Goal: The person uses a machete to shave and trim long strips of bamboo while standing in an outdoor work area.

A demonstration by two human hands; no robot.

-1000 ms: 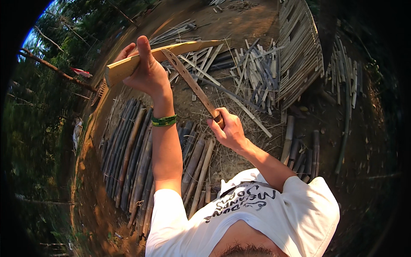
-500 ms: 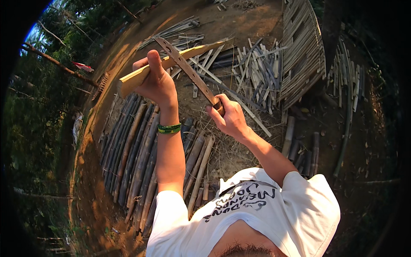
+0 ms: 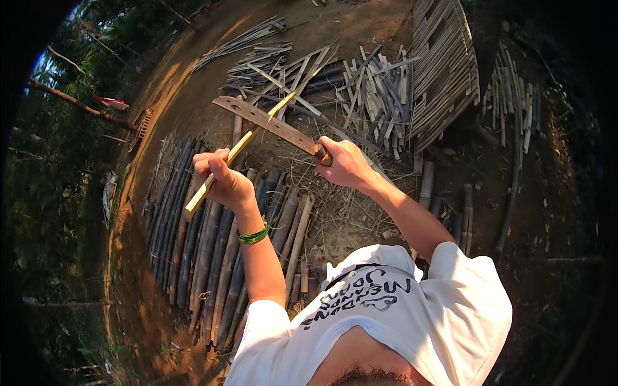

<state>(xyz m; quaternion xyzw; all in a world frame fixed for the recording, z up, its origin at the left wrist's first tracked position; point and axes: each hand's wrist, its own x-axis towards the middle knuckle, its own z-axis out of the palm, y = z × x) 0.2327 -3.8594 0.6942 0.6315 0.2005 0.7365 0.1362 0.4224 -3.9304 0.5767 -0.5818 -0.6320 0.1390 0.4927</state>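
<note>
My left hand [image 3: 223, 179] grips a thin yellow bamboo strip [image 3: 232, 156] that slants up to the right, its upper end lying against a blade. My right hand [image 3: 344, 163] is closed on the handle of a long broad knife [image 3: 267, 121], whose blade points up and to the left across the strip. A green band sits on my left wrist [image 3: 253, 235]. Both hands are held above a row of bamboo poles lying on the ground.
Dark bamboo poles [image 3: 193, 251] lie side by side below my left arm. Split bamboo slats [image 3: 367, 83] are piled ahead, and a woven bamboo panel [image 3: 444, 71] lies at the upper right. More poles [image 3: 450, 206] lie right of my arm on bare earth.
My left hand has dropped lower and tilted the strip steeper. The knife has swung down and now lies flatter, crossing the strip near its upper end.
</note>
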